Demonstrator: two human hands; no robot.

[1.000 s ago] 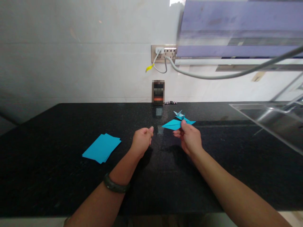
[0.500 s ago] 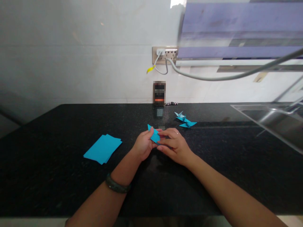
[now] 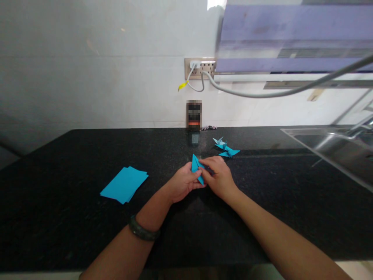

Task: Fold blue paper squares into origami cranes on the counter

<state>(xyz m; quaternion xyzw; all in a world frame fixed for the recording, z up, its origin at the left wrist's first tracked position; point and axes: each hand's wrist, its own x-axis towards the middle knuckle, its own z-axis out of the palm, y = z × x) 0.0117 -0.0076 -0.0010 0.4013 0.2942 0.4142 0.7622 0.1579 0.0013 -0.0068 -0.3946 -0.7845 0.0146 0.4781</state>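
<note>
Right hand (image 3: 220, 177) on folded paper (image 3: 196, 165), cranes (image 3: 229, 153) beyond

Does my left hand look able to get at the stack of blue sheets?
Probably: nothing visible stands between your left hand and the stack of blue sheets, though it holds the folded blue paper, which your right hand also touches.

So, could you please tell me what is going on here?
A person's left hand holds a folded piece of blue paper above the black counter, and the right hand touches it. On the left lies a stack of blue sheets. Beyond the right hand, small folded paper figures rest close together.
</note>
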